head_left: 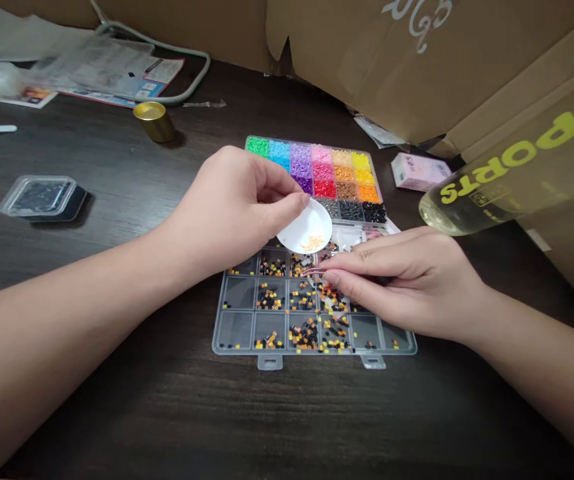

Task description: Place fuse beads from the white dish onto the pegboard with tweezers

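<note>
My left hand pinches the edge of a small round white dish, tilted a little over the bead box. A few pale orange beads lie at the dish's lower side. In my right hand is a pair of thin pinkish tweezers, their tips just below the dish. Under both hands lies the open lid of the clear bead box, its compartments scattered with mixed black, orange and yellow beads. Behind it the box's sorted beads fill the compartments by colour.
A gold cap and a small clear tub of dark contents stand at the left. On the right are a pink-and-white pack and a leaning bottle. Cardboard walls the back; papers and plastic wrap lie back left.
</note>
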Motion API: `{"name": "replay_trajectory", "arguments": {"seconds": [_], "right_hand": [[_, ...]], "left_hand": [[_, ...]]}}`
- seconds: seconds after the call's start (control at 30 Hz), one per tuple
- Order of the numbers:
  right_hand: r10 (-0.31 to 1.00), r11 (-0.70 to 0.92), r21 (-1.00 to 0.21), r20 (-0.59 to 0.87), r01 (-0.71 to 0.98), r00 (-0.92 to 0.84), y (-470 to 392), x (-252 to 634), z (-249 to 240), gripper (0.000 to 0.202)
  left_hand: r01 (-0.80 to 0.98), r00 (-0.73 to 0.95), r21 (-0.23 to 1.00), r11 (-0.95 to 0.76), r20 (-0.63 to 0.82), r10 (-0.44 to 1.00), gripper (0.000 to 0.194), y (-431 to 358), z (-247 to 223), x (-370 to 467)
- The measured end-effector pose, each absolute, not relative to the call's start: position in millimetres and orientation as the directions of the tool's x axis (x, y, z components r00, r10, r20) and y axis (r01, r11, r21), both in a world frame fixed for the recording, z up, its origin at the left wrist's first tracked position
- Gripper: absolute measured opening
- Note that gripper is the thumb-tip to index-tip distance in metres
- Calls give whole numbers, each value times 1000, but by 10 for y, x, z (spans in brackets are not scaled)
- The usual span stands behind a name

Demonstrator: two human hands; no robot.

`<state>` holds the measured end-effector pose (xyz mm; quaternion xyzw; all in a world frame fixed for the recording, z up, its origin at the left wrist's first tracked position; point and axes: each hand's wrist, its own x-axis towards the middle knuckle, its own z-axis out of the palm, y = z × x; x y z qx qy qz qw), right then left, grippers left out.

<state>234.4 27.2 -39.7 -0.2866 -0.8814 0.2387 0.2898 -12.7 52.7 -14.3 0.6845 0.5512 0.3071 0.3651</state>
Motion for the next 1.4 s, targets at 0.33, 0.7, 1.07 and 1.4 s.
{"name": "replay_trajectory", "arguments": {"seconds": [0.33,0.7,1.07,1.4], "right_hand": [[668,703,-618,405,351,-625,265,2365,-344,15],[801,595,-672,454,440,-389,181,2261,-324,20],[695,692,-592,389,414,-605,219,2164,-386,16],[688,682,-624,369,382,-625,237,2125,-382,18]], "left_hand": [[531,218,835,-143,28,975,22,535,-156,-140],[495,236,860,-125,6,972,20,559,-174,-135],[510,60,858,-57,31,998,23,555,-185,-155],[511,75,859,-31,-8,997,19,579,-192,-148]]}}
